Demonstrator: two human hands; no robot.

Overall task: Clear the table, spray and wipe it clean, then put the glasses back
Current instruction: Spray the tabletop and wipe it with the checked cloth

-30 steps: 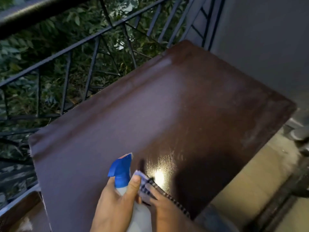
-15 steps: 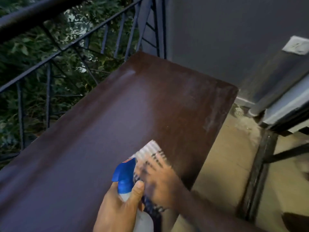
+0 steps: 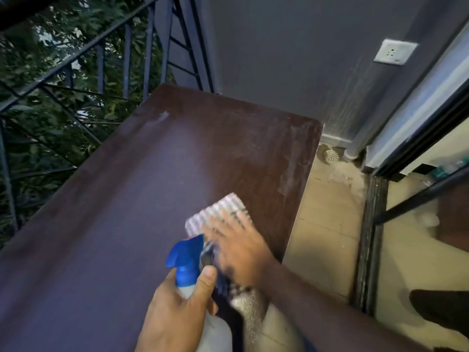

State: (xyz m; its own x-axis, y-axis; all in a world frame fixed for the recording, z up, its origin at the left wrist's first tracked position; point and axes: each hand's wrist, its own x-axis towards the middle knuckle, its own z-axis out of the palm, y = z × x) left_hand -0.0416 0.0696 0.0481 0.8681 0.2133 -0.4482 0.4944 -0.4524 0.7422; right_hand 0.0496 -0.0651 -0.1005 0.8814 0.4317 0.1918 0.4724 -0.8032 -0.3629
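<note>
Blue plastic caps the translucent white spray bottle [image 3: 195, 295], upright above the tabletop's near edge, its nozzle pointing left. The left hand [image 3: 175, 316] is wrapped tight round its neck, thumb up the side. The right hand [image 3: 236, 252], motion-blurred, lies flat with fingers spread, pressing a ribbed, white-and-dark checked cloth [image 3: 215, 214] onto the dark brown, smooth rectangular table [image 3: 127, 199] near its right edge; the cloth's long axis runs toward the far right corner.

One table [image 3: 127, 224], one spray bottle [image 3: 198, 295], one cloth [image 3: 215, 212], two hands, one wall socket [image 3: 394, 52].
</note>
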